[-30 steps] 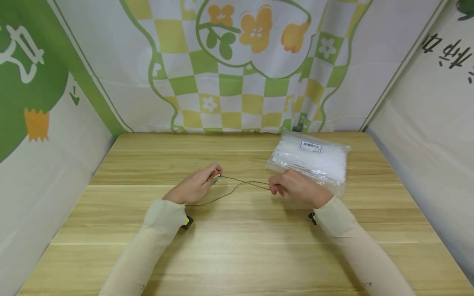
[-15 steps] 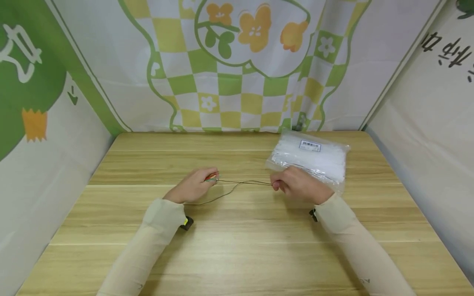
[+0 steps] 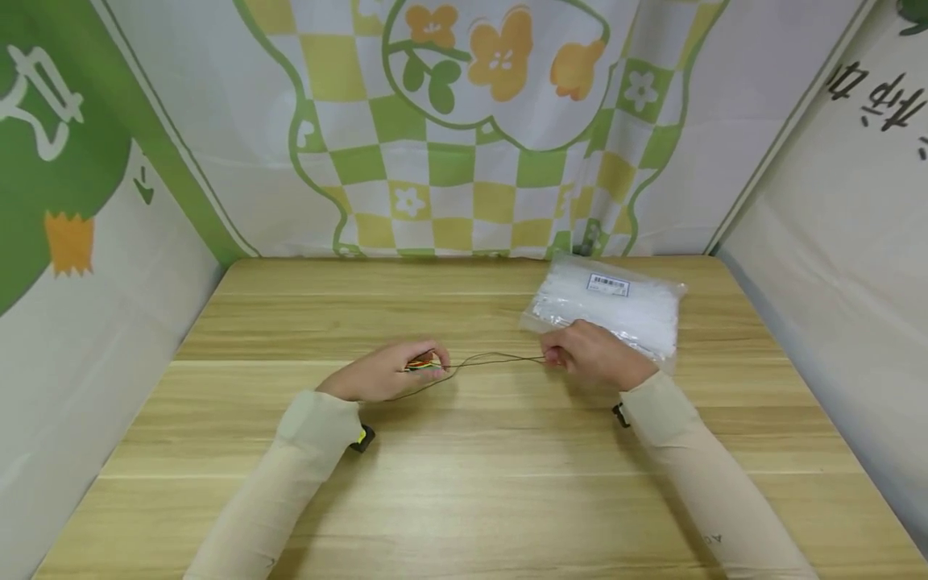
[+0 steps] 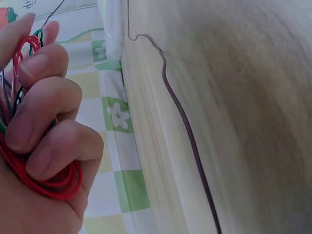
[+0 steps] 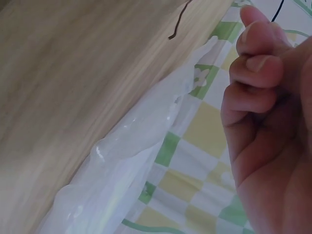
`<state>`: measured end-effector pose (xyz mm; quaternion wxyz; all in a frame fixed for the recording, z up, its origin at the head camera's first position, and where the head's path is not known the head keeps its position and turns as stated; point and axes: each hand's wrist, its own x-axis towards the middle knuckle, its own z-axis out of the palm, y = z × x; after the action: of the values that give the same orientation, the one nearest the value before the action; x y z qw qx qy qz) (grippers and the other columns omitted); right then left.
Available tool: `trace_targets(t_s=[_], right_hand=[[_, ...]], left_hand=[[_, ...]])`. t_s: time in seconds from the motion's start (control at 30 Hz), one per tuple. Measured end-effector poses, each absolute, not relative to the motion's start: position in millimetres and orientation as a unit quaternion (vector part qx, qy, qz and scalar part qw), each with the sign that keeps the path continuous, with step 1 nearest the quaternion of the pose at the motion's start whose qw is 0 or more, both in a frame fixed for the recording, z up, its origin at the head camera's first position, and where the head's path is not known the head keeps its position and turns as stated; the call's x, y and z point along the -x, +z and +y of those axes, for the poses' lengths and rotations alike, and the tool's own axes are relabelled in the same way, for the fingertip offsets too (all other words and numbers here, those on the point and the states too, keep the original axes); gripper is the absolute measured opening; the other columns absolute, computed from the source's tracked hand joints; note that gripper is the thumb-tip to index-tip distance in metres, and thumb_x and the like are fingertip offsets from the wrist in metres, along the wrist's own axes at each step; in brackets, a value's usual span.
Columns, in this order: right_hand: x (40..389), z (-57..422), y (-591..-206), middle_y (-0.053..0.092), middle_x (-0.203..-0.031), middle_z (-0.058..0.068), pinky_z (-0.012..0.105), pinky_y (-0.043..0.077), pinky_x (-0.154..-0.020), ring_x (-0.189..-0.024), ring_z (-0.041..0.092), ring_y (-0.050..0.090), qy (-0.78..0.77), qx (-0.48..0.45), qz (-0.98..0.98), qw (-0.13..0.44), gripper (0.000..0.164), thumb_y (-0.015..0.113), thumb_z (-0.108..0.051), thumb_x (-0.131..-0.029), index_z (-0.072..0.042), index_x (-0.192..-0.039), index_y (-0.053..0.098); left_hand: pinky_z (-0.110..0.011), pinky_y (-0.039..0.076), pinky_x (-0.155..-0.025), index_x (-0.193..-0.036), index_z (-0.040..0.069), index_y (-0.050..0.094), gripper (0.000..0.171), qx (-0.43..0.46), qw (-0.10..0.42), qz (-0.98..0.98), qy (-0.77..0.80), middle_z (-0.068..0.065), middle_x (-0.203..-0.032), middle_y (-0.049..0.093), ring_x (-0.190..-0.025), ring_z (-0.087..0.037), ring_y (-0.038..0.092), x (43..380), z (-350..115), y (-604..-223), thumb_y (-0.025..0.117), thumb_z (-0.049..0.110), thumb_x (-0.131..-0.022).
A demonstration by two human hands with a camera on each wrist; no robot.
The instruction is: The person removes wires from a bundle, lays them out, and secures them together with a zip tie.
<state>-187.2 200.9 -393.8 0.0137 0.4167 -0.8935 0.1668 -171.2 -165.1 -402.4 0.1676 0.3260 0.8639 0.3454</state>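
Observation:
My left hand [image 3: 377,372] has its fingers curled round a coiled bundle of thin wires [image 4: 73,183]. Red, green, yellow and black strands show in it. From there a dark wire [image 3: 500,362] stretches across to my right hand [image 3: 598,356], which pinches it between thumb and index finger; the exact grip point is hidden. A loose stretch of dark wire [image 4: 187,129] hangs in a curve below and goes back under the left wrist. In the right wrist view, the other fingers of the right hand [image 5: 273,122] are folded in toward the palm.
A clear plastic bag [image 3: 612,310] packed with white contents and bearing a barcode label lies just behind the right hand. The wooden tabletop [image 3: 464,483] ends at a patterned fabric backdrop [image 3: 449,193], with fabric walls at both sides.
My left hand has shifted slightly right, its thumb and index finger spreading more around the wires. The right hand has drawn a little to the right, pulling the dark wire along.

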Motion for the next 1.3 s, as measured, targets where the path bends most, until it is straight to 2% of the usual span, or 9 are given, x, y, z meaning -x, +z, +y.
trace_targets(t_s=[0.1,0.17,0.27,0.37,0.57,0.7,0.87,1.07,1.3], right_hand=[[189,204,-397,0.057,-0.068,-0.007,0.024,0.043,-0.061,-0.063,0.005,0.046,0.163,-0.415,-0.895,0.018,0.034,0.054,0.020,-0.079,-0.013,-0.073,0.060],[189,206,-399,0.057,-0.068,-0.007,0.024,0.044,-0.061,-0.063,0.006,0.046,0.160,-0.414,-0.896,0.019,0.034,0.054,0.020,-0.079,-0.013,-0.073,0.060],[190,208,-401,0.060,-0.070,-0.006,0.025,0.046,-0.062,-0.064,0.005,0.048,0.154,-0.414,-0.897,0.020,0.035,0.054,0.020,-0.078,-0.013,-0.074,0.062],[191,208,-401,0.059,-0.070,-0.006,0.025,0.046,-0.063,-0.064,0.006,0.049,0.157,-0.416,-0.895,0.023,0.034,0.053,0.019,-0.079,-0.013,-0.075,0.062],[194,215,-399,0.055,-0.069,-0.009,0.025,0.043,-0.063,-0.064,0.007,0.047,0.155,-0.399,-0.904,0.019,0.034,0.055,0.016,-0.083,-0.017,-0.073,0.057],[193,222,-400,0.058,-0.070,-0.008,0.024,0.043,-0.063,-0.064,0.006,0.047,0.163,-0.395,-0.904,0.015,0.033,0.056,0.016,-0.087,-0.015,-0.075,0.059],[192,225,-399,0.058,-0.070,-0.006,0.024,0.042,-0.062,-0.063,0.005,0.046,0.174,-0.394,-0.902,0.015,0.034,0.053,0.018,-0.085,-0.013,-0.075,0.060],[194,224,-400,0.060,-0.071,-0.006,0.024,0.045,-0.064,-0.064,0.005,0.049,0.179,-0.391,-0.903,0.007,0.034,0.054,0.017,-0.085,-0.014,-0.076,0.061],[195,222,-397,0.064,-0.072,-0.003,0.026,0.048,-0.064,-0.065,0.005,0.052,0.195,-0.405,-0.893,0.012,0.034,0.056,0.016,-0.087,-0.015,-0.075,0.061]], left_hand=[[-0.035,0.050,-0.088,-0.107,0.026,0.062,0.010,-0.353,0.151,0.874,0.297,0.008,-0.095,0.062,-0.092,-0.012,0.059,171,-166,-402,0.060,0.035,-0.109],[-0.029,0.043,-0.076,-0.098,0.023,0.058,0.012,-0.380,0.127,0.878,0.261,0.009,-0.082,0.052,-0.077,-0.009,0.049,171,-166,-402,0.058,0.027,-0.110],[-0.023,0.034,-0.067,-0.089,0.019,0.050,0.023,-0.405,0.107,0.881,0.220,0.010,-0.073,0.036,-0.067,-0.004,0.036,170,-167,-402,0.054,0.019,-0.111],[-0.022,0.033,-0.065,-0.085,0.018,0.046,0.027,-0.410,0.100,0.885,0.198,0.011,-0.071,0.032,-0.064,-0.003,0.033,168,-168,-402,0.052,0.017,-0.112],[-0.028,0.041,-0.073,-0.090,0.018,0.050,0.020,-0.372,0.121,0.897,0.205,0.009,-0.076,0.042,-0.071,-0.008,0.043,170,-179,-401,0.052,0.014,-0.110],[-0.030,0.041,-0.078,-0.089,0.018,0.050,0.023,-0.358,0.134,0.892,0.240,0.009,-0.080,0.041,-0.076,-0.009,0.044,173,-192,-401,0.053,0.022,-0.112],[-0.029,0.038,-0.076,-0.086,0.020,0.047,0.027,-0.352,0.134,0.888,0.262,0.010,-0.078,0.038,-0.073,-0.006,0.040,173,-206,-404,0.051,0.025,-0.113],[-0.025,0.043,-0.068,-0.091,0.019,0.056,0.021,-0.327,0.161,0.877,0.312,0.007,-0.077,0.049,-0.068,-0.006,0.046,171,-217,-403,0.056,0.025,-0.111],[-0.024,0.041,-0.060,-0.093,0.007,0.069,0.022,-0.270,0.158,0.869,0.383,-0.001,-0.075,0.059,-0.069,-0.009,0.054,168,-222,-399,0.065,0.024,-0.106]])
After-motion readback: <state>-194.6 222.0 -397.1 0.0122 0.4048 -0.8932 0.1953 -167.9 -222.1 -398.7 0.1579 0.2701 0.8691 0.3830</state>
